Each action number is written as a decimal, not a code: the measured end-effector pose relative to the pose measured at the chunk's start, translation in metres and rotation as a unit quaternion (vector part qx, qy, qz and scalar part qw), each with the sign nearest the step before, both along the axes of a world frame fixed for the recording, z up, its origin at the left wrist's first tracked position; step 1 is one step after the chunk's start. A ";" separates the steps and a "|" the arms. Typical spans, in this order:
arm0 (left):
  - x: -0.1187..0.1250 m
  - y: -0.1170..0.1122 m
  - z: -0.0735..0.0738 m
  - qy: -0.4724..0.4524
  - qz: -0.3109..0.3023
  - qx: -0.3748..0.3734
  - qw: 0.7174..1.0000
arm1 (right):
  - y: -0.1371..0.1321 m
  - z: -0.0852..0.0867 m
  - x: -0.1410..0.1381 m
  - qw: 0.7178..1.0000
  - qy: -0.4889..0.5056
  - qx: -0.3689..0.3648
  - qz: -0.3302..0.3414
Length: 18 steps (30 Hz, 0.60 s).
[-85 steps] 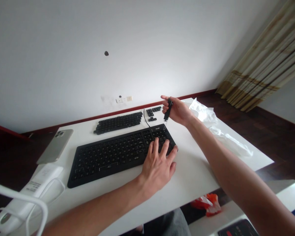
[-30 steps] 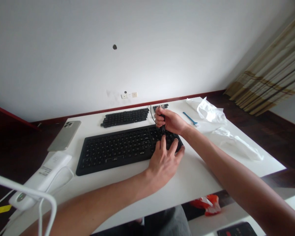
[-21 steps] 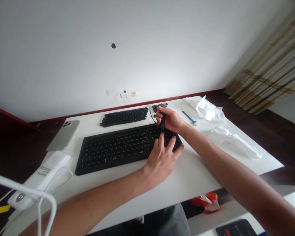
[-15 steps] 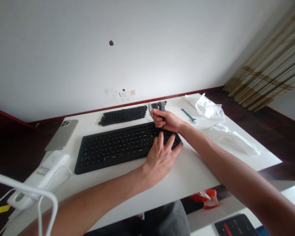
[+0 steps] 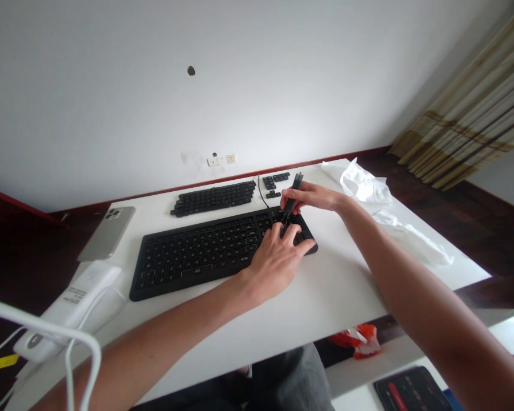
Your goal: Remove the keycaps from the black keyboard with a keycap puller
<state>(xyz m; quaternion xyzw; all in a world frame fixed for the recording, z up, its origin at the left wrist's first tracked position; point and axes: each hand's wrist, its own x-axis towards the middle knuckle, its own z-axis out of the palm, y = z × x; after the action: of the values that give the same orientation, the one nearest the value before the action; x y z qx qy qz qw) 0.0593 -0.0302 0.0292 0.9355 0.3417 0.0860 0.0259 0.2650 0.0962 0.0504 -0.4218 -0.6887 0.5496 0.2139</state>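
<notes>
A black keyboard (image 5: 205, 254) lies across the white table (image 5: 338, 285). My left hand (image 5: 276, 257) rests on its right end, fingers spread flat over the keys. My right hand (image 5: 314, 197) pinches a slim black tool (image 5: 292, 202) that leans toward me, its tip down among the keys just beyond my left fingertips. Behind the keyboard lie a long block of removed black keycaps (image 5: 216, 198) and a few loose keycaps (image 5: 274, 181).
A grey phone (image 5: 107, 233) lies face down at the left. A white device (image 5: 72, 308) with a white cable (image 5: 47, 334) sits at the near left. Crumpled white plastic wrap (image 5: 364, 185) lies at the right. The keyboard's cable (image 5: 261, 194) runs back.
My right hand has shifted its hold from a fist on the tool to a fingertip pinch higher up, and the tool now tilts. My left hand stays on the keyboard's right end.
</notes>
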 end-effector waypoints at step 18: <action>0.014 -0.030 -0.018 0.051 0.043 0.115 0.991 | -0.019 0.028 -0.014 0.993 -0.057 -0.042 0.093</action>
<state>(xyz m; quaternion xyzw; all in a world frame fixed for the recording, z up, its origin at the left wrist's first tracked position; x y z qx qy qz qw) 0.0737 -0.0597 0.0112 0.9198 0.3703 0.0781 -0.1031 0.2509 0.0772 0.0789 -0.3948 -0.7122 0.5710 0.1044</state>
